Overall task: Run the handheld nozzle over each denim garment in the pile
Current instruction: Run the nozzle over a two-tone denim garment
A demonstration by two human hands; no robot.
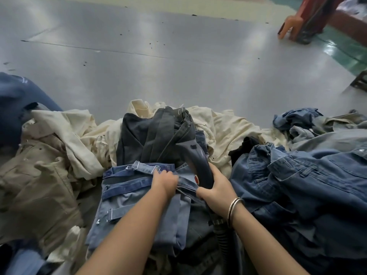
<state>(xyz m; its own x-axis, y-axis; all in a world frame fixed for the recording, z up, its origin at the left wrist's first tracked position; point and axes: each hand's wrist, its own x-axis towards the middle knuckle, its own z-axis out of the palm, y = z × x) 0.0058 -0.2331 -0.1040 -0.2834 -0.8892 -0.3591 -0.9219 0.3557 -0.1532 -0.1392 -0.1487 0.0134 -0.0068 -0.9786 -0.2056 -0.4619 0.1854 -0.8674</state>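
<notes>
Nozzle (200,161) sits mid-pile, dark body angled up and away, head lying across the dark grey jeans (156,139); its ribbed hose (223,233) drops under the wrist toward the near edge. Right hand (216,190) wrapped tight round the handle, thumb at the near end, red button (196,179) showing beside the fingers. Left hand (165,180) lies on the waistband of the light blue jeans (139,197), fingers bent down into the fabric; looks like pinning or bunching the cloth, cannot tell if it's actually gripped. Judgement: between garments, blue pair is next under the head. Risks: left fingers lie just beside the nozzle body, so a pass toward them could catch them; hose lies over loose denim and may drag or snag a fold; metal clips (135,166) on the waistband could catch the head. Blue denim heap (297,185) crowds the right side, touching the working stack; cream cloth (83,133) and tan garments (39,175) crowd the left. Open room is only forward, onto the grey floor (158,56) beyond the pile; red chair legs (294,26) well apart, far right.
</notes>
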